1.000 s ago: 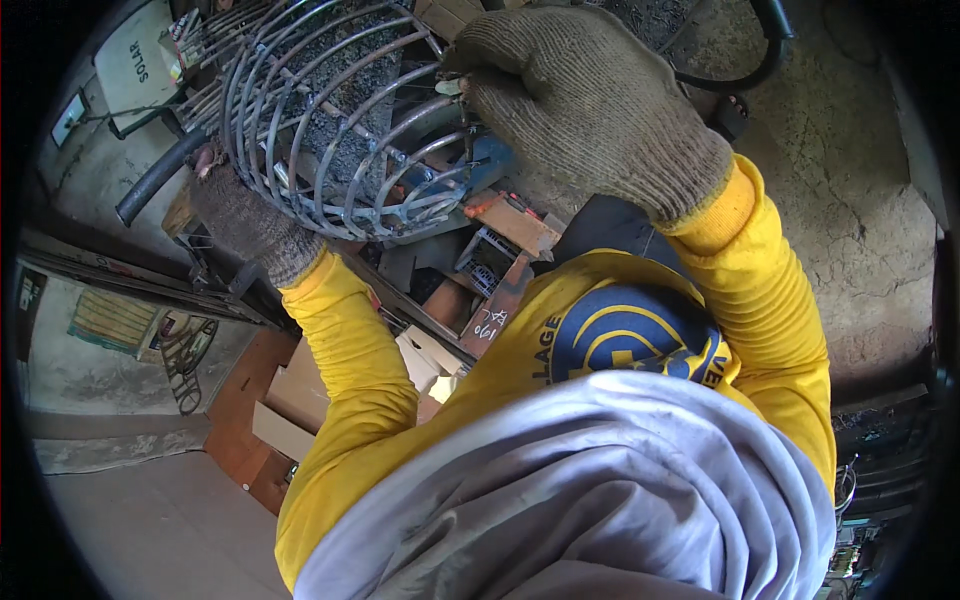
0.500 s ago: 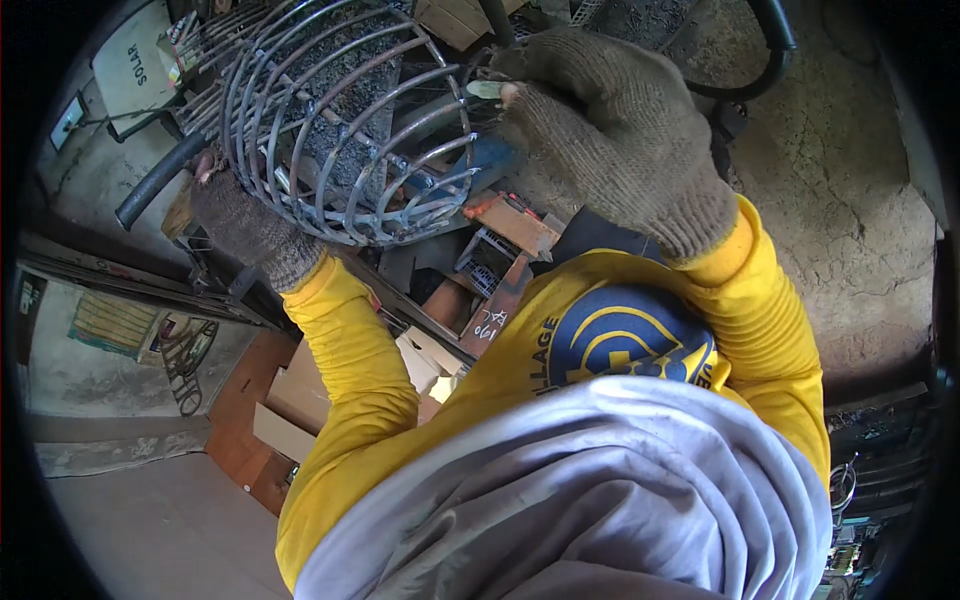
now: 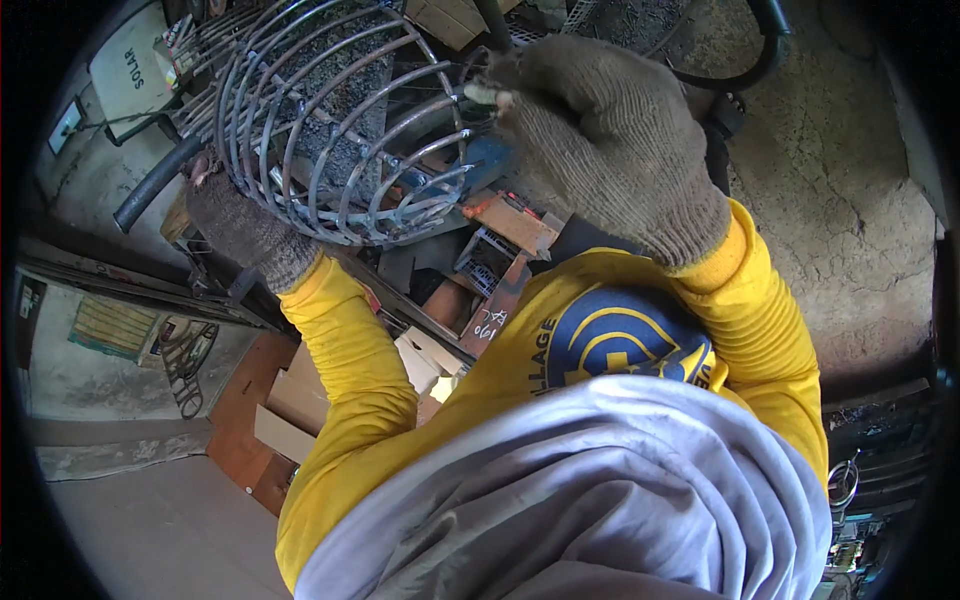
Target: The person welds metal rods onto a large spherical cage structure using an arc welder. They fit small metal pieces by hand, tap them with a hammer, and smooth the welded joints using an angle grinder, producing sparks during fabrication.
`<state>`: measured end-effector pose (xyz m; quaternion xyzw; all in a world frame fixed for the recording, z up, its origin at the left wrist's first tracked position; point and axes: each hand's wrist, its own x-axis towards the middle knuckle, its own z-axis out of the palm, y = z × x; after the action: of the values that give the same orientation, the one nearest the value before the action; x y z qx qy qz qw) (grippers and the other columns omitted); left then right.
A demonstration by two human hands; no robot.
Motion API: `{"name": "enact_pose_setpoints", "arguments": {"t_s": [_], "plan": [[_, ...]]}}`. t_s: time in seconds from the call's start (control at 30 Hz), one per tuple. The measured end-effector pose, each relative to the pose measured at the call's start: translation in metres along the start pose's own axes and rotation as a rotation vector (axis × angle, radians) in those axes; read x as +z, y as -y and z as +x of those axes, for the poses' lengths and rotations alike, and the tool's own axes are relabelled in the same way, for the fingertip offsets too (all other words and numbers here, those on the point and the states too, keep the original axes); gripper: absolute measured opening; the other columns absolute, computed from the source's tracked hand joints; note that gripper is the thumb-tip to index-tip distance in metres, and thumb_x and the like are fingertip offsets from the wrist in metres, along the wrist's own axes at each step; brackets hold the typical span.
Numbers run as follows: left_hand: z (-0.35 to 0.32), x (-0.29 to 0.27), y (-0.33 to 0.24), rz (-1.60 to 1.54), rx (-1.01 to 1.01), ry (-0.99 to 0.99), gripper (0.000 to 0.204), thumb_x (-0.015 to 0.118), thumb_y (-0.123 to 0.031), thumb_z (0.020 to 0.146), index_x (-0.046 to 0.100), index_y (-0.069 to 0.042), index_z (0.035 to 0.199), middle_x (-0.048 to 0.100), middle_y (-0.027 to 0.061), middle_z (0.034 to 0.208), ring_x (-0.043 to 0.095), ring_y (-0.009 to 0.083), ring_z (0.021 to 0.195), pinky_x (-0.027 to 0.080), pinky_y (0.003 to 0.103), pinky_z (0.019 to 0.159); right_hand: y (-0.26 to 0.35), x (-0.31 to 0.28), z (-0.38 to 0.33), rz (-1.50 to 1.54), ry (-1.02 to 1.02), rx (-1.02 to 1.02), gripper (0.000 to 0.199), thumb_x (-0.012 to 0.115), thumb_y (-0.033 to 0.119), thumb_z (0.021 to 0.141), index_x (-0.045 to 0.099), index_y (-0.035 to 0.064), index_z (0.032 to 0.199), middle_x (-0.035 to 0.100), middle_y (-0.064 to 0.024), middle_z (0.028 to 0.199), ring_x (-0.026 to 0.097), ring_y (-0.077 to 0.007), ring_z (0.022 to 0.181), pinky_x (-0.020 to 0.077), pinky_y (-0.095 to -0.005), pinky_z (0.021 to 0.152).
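Observation:
A rounded cage of bent metal rods (image 3: pixel 410 215) is at the upper left, its curved bars spaced apart. My left hand (image 3: pixel 240 218), in a brown knitted glove, is closed against the cage's lower left side; some of its fingers are hidden behind the rods. To the right of the cage is my right hand (image 3: pixel 625 145), gloved the same way. Its thumb and fingers pinch a short pale stick-like piece (image 3: pixel 482 95), close to the cage's right edge. What exactly the piece is cannot be made out.
Behind the cage lies a dark, gritty surface (image 3: pixel 350 150). A black curved tube (image 3: pixel 740 80) is at the upper right and a dark bar end (image 3: pixel 155 185) at the left. Below the cage are a dark plastic crate (image 3: pixel 485 258) and cardboard (image 3: pixel 300 390). Cracked concrete floor (image 3: pixel 830 200) spreads to the right.
The cage and my left hand have shifted slightly left. My right hand has moved a little, its pinch on the pale piece kept, and the piece sits nearer the cage's edge.

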<state>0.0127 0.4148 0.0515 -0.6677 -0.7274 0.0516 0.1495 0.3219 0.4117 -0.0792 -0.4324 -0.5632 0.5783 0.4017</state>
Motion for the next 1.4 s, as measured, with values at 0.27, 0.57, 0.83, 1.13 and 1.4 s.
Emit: {"name": "enact_pose_setpoints", "arguments": {"t_s": [0.27, 0.57, 0.83, 1.13, 1.4], "plan": [[-0.002, 0.007, 0.013, 0.074, 0.056, -0.089, 0.023, 0.066, -0.019, 0.089, 0.071, -0.001, 0.102, 0.070, 0.0163, 0.100, 0.069, 0.0302, 0.094, 0.052, 0.040, 0.083, 0.001, 0.002, 0.001, 0.033, 0.040, 0.038, 0.020, 0.067, 0.030, 0.090, 0.074, 0.0146, 0.101, 0.072, -0.0112, 0.090, 0.070, -0.0330, 0.085, 0.0558, -0.0432, 0.077], [-0.005, 0.006, 0.007, -0.104, -0.039, -0.147, 0.038, 0.045, -0.029, 0.103, 0.070, 0.000, 0.104, 0.070, 0.0147, 0.096, 0.068, 0.0280, 0.087, 0.052, 0.038, 0.080, 0.004, -0.006, 0.035, 0.108, 0.087, 0.033, 0.029, 0.058, 0.018, 0.090, 0.069, 0.0006, 0.111, 0.070, -0.0215, 0.098, 0.069, -0.0370, 0.092, 0.0557, -0.0415, 0.083], [-0.006, 0.010, 0.008, -0.143, -0.057, -0.155, 0.046, 0.040, -0.035, 0.106, 0.070, 0.000, 0.104, 0.071, 0.0141, 0.096, 0.068, 0.0274, 0.086, 0.053, 0.039, 0.080, 0.024, -0.031, 0.058, 0.105, 0.309, -0.081, 0.022, 0.057, 0.012, 0.088, 0.068, -0.0027, 0.100, 0.069, -0.0214, 0.088, 0.068, -0.0348, 0.080, 0.0555, -0.0421, 0.074], [-0.005, 0.014, 0.016, 0.019, 0.135, -0.202, 0.037, 0.045, -0.029, 0.106, 0.069, 0.000, 0.104, 0.069, 0.0149, 0.104, 0.069, 0.0282, 0.093, 0.054, 0.040, 0.082, 0.015, -0.014, 0.060, -0.083, 0.257, -0.136, 0.021, 0.060, 0.013, 0.089, 0.068, -0.0012, 0.102, 0.069, -0.0189, 0.088, 0.070, -0.0321, 0.080, 0.0560, -0.0400, 0.075], [-0.011, 0.017, 0.030, -0.205, 0.050, -0.207, 0.030, 0.048, -0.023, 0.106, 0.068, 0.000, 0.107, 0.069, 0.0144, 0.106, 0.069, 0.0250, 0.092, 0.055, 0.037, 0.081, 0.026, -0.031, 0.034, 0.095, 0.119, -0.041, 0.024, 0.060, 0.014, 0.090, 0.068, -0.0010, 0.105, 0.070, -0.0192, 0.090, 0.071, -0.0347, 0.084, 0.0566, -0.0405, 0.079]]}}
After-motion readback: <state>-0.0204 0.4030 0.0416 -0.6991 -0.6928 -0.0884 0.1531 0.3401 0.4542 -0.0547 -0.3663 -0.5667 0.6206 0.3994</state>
